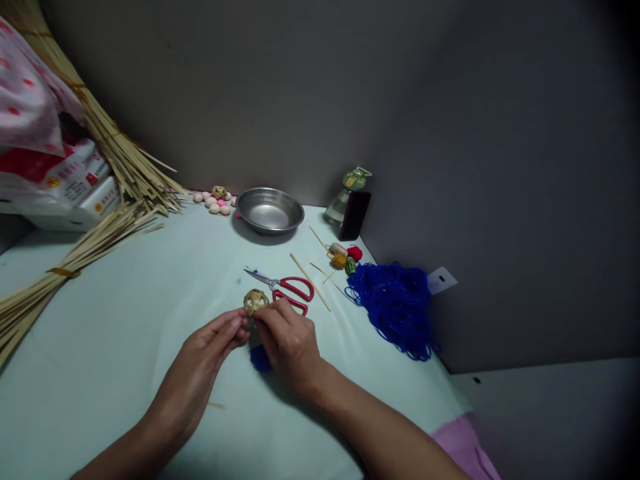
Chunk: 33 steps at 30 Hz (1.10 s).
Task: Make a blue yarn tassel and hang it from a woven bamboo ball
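A small openwork woven ball point(256, 302) is held between both hands near the middle of the table. The fingertips of my left hand point(216, 339) pinch its lower left side. From the right, my right hand point(290, 339) grips its lower right edge with thumb and fingers closed. Just behind the ball lie scissors with red handles point(295, 289), their blades pointing left and partly parted. A dark blue bundle point(261, 359) sits under my right hand, partly hidden by it.
A metal bowl point(270, 212) stands at the back, with egg-shaped pieces point(215, 204) beside it. Bundled strips point(75, 257) lie left. A pump bottle point(340, 203), a phone point(355, 215), small yarn balls point(345, 257) and blue cord point(395, 303) are right. Thin sticks point(310, 281) lie between.
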Available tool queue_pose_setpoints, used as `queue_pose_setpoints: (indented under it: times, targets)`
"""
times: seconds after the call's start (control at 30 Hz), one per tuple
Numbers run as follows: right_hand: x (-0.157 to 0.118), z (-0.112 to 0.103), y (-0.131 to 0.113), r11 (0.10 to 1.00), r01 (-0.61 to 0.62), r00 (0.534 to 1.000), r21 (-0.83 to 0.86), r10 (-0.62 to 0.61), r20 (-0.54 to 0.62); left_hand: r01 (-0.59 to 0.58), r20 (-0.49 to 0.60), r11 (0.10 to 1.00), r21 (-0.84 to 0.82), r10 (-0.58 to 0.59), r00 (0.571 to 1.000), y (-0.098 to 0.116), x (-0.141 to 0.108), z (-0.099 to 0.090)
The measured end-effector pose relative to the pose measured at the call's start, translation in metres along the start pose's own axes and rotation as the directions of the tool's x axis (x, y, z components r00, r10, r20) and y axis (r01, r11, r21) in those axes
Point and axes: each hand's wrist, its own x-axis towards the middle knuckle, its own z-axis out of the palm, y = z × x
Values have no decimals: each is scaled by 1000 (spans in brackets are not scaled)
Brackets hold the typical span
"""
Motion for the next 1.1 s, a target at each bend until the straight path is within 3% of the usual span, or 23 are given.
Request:
queue_pose_setpoints:
  times: [0.17,0.37,0.5,0.77,1.1]
  targets:
    - [0,-1,-4,996,-10,1000,85,9,8,-16,78,1000,5,15,997,2,1,-3]
    - [1,-3,-6,990,-10,998,143,19,-64,-2,123,1000,-17,4,992,5,0,-5]
    - [1,-3,-3,961,-68,990,270,100,-104,0,124,1000,-22,3,992,5,2,-7]
    - [5,-1,9,820,-265,964,507,217,152,5,141,1000,3,-5,990,7,3,-7]
    - [4,-1,5,777,-202,976,597,213,54,18,173,1000,7,-19,985,14,-1,-7]
